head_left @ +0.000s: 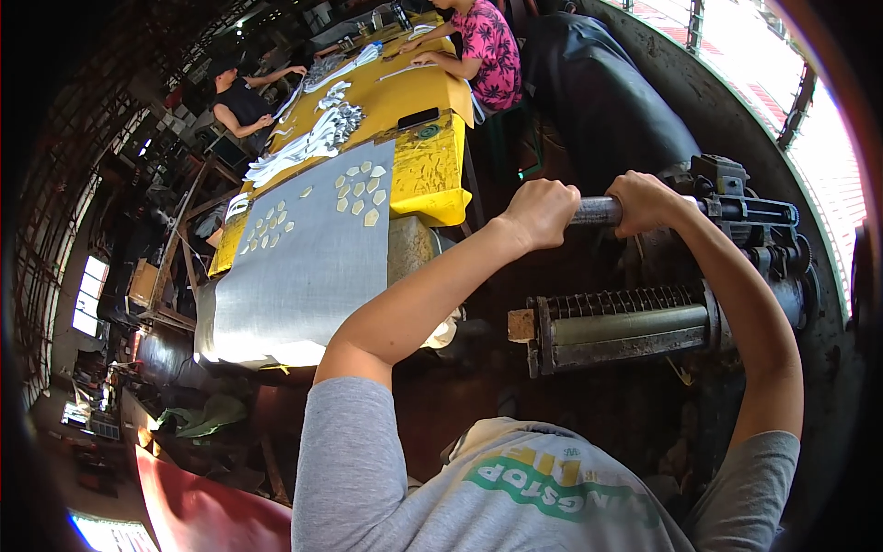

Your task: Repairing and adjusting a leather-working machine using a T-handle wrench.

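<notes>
My left hand (543, 213) is closed around the left end of a grey metal bar (598, 211). Further right along the same bar, my right hand (648, 202) grips it too, with a short bare stretch between the two fists. The bar runs toward a dark machine (745, 207) at the right; whether it is fixed there, I cannot tell. Below my hands sticks out a machine arm with a long pale green-grey roller (630, 333) and a row of wire coils along its top. A wooden block (521, 325) sits at that arm's left end.
Left of me, a grey sheet (322, 276) with several small pale polygonal pieces drapes over a yellow-covered table (428, 179). A black phone (418, 119) and white strips (308, 147) lie farther back. Two people work there. A large dark covered bulk (602, 83) stands behind the machine.
</notes>
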Demonstrator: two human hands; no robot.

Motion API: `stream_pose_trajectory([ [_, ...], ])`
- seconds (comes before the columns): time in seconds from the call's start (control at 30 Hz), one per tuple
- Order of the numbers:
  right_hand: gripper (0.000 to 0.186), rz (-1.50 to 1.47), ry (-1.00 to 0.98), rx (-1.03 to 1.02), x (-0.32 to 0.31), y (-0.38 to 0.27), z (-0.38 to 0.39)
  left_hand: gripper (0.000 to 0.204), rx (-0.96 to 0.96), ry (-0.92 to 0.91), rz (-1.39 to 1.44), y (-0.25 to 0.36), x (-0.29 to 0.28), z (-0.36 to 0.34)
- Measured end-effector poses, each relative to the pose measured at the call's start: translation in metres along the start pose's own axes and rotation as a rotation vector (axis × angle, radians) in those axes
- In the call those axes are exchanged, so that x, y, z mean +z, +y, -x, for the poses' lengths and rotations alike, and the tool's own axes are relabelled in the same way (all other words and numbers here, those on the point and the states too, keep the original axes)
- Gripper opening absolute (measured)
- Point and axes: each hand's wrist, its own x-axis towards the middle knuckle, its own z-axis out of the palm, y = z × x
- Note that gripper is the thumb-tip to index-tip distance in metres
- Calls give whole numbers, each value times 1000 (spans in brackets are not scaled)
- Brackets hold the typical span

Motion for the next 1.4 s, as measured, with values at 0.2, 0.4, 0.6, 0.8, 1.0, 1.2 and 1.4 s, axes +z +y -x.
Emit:
stream_pose_trajectory([
  [0.2,23,161,317,-91,15,-11,9,23,-264,-970,899,-38,-16,-33],
  [0.4,19,213,515,-58,23,-6,11,25,-329,-756,725,-19,-10,-30],
  [0.6,25,80,155,-80,-1,-7,2,12,-200,20,36,13,13,5],
  [0.8,27,-169,-246,130,-15,2,-9,22,-55,363,-226,18,33,10],
  [1.0,30,63,33,21,-2,1,2,16,8,-1,-9,3,-3,-10],
  [1.2,28,165,377,-99,18,-9,7,35,-271,-1034,1128,-45,0,-36],
  [1.4,27,170,382,-104,9,-8,8,32,-325,-935,1061,-37,1,-36],
])
